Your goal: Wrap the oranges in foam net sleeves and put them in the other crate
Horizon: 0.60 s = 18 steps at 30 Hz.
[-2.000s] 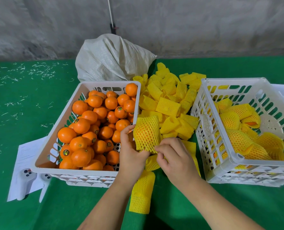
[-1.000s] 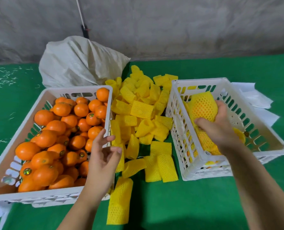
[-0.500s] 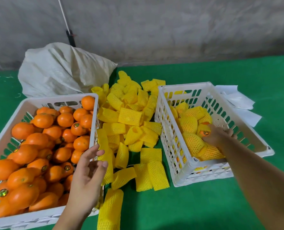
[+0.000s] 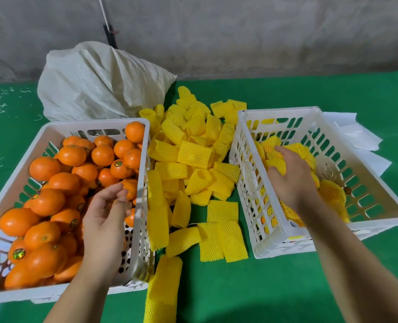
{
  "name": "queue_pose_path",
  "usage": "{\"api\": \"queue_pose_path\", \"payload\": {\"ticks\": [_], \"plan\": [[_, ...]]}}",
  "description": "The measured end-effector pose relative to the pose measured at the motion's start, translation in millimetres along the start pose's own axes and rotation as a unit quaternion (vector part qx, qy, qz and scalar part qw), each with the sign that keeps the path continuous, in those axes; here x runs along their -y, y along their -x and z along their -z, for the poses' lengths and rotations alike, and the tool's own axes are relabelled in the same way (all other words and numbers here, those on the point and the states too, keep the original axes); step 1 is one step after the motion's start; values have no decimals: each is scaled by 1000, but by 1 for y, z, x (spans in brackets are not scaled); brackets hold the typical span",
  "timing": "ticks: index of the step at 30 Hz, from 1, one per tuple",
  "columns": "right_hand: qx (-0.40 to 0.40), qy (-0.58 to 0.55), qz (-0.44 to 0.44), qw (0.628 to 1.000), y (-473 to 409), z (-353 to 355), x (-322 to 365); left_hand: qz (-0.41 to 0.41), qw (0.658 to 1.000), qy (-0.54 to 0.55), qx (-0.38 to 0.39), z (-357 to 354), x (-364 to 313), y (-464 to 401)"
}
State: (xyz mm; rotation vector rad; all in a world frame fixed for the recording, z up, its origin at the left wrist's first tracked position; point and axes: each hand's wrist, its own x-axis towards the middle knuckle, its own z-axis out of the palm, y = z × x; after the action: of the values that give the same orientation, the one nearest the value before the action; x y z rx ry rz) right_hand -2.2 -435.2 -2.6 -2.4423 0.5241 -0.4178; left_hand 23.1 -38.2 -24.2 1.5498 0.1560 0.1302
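1. Oranges [image 4: 53, 201] fill the left crate [image 4: 142, 183] — the left hand [image 4: 105, 220] hovers over them, fingers loose, holding nothing.
2. Right hand [image 4: 291, 180] rests on wrapped oranges [image 4: 333, 194] inside the right crate [image 4: 244, 183] — grip unclear.

no readable text (orange [image 4: 44, 169] stickers [image 4: 118, 163] too small).

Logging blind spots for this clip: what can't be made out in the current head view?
- Right hand in the white slatted crate: its fingertips are buried among yellow net-wrapped oranges, so any grip is unclear.
- White crate of bare oranges: its near-left corner is cut off by the frame edge.
- Round stickers on the oranges: too small to read.
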Motion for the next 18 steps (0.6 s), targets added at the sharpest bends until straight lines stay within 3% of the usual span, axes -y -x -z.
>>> {"api": "queue_pose_path", "payload": {"ticks": [2, 4, 5, 7, 9, 10, 11, 12, 14, 15, 18], "plan": [[30, 46, 136, 989, 21, -28, 34, -3, 996, -89, -17, 7, 7, -30], [125, 85, 187, 971, 33, -65, 51, 27, 967, -251, 26, 9, 21, -58], [182, 97, 173, 963, 34, -85, 52, 35, 920, -380, 88, 9, 31, -69], [274, 97, 96, 952, 26, -121, 52, 40, 787, -578, 211, 14, 49, -80], [332, 85, 32, 939, 14, -147, 52, 57, 691, -661, 288, 22, 67, -81], [354, 88, 25, 931, 7, -158, 51, 54, 665, -677, 311, 24, 75, -79], [375, 98, 27, 922, 3, -167, 49, 43, 649, -687, 323, 25, 79, -78], [391, 108, 29, 913, 0, -174, 48, 32, 667, -676, 311, 23, 79, -78], [406, 109, 25, 907, -4, -181, 48, 12, 747, -621, 235, 12, 70, -86], [405, 90, 21, 910, -4, -183, 49, 4, 762, -612, 210, 7, 67, -93], [364, 0, 17, 931, 1, -184, 57, 22, 714, -665, 219, -10, 63, -109]]}}
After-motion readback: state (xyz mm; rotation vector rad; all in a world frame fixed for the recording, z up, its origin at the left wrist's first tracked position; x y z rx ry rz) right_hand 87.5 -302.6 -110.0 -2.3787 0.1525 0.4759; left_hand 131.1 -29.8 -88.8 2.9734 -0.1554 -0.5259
